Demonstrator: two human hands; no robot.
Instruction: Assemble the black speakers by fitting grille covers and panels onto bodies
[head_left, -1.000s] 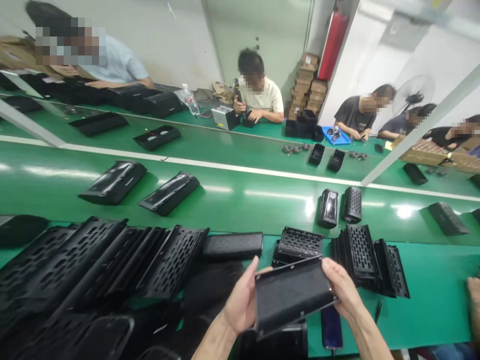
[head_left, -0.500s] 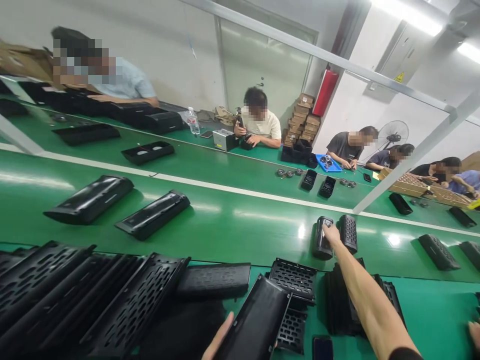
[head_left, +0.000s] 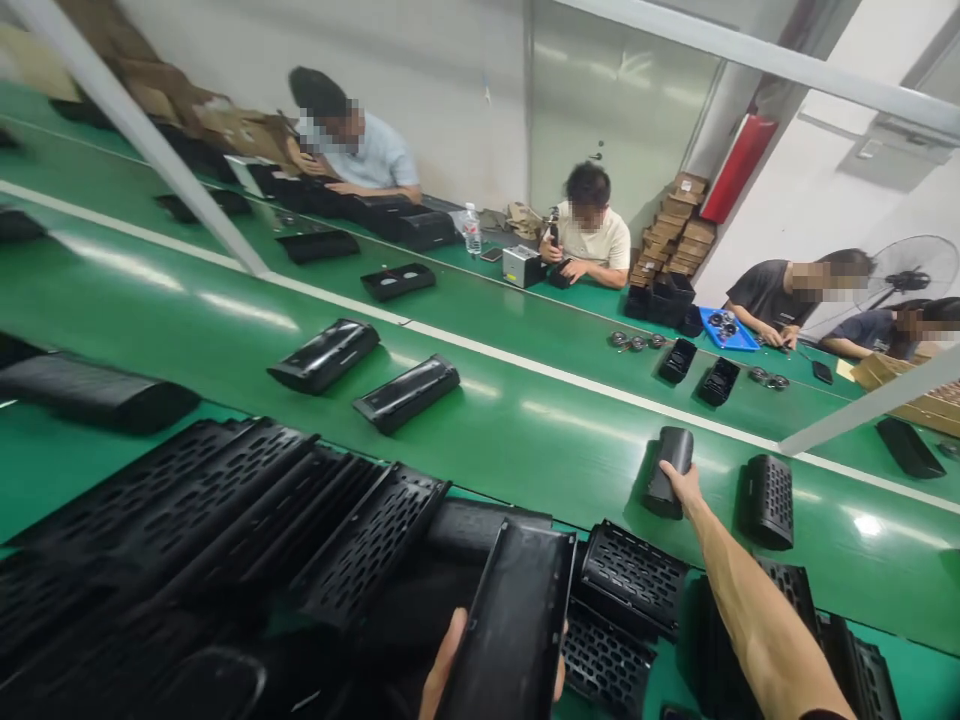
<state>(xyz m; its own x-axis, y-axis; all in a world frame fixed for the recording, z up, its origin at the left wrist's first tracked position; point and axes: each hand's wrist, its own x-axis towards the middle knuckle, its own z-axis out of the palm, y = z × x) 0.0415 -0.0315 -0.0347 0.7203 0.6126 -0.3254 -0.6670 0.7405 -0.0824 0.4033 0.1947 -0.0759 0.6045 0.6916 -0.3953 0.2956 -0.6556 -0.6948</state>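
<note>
My left hand (head_left: pixel 450 655) is wrapped round a long black plastic cover panel (head_left: pixel 514 620), its smooth side facing me and its narrow far end pointing away. Small clips or notches run along the panel's edges. Out over the green belt, my right hand (head_left: pixel 682 487) grips a black speaker housing (head_left: pixel 673 455) by its near side, thumb across it. Whether that housing rests on the belt or is slightly lifted I cannot tell. Just right of it stands another black housing with a slotted grille (head_left: pixel 771 500), apart from my hand.
Slotted black panels (head_left: pixel 375 540) are piled at the near left, with more grilles (head_left: pixel 634 575) beside my left hand. Two black housings (head_left: pixel 326 355) lie on the green belt (head_left: pixel 540 460). A slanted metal post (head_left: pixel 870 400) rises beyond my right hand. Co-workers sit opposite.
My view has swung left. The housing in my right hand has turned, its glossy face no longer showing, and the gap to the grille housing has widened. My left hand still holds the panel.
</note>
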